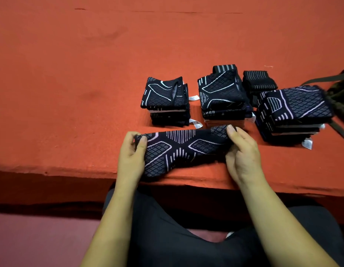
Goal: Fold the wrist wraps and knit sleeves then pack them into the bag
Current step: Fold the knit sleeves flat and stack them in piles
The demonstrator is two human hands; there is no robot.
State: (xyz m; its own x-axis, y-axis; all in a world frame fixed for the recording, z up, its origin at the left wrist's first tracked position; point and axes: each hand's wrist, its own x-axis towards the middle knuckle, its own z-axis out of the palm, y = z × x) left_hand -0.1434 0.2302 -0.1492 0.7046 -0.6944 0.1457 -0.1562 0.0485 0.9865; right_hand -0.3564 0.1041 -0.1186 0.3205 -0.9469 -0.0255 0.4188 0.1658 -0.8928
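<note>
Item: one knit sleeve (183,151), unfolded, lying on the red table (71,93) at its near edge, the left end drooping slightly over that edge. Long axis: left to right, parallel to the near edge, so you have one end under each hand and neither hand is the nearer. Your left hand (131,160) pinches the left end, thumb on top and fingers curled beneath. Your right hand (242,157) pinches the right end the same way. Judged next move: bring one end across to the other, so the fold will fall across the middle. Appearance: dark knit, near black, with pale lines, a fan of short stripes at the centre and diamond-grid panels toward both ends; soft, slightly slack between your grips. Also present, farther from you: three folded stacks (221,95) of like sleeves just beyond the right half, striped wrist wraps (259,79) behind them, and the bag (339,93) at far right, partly out of view.
</note>
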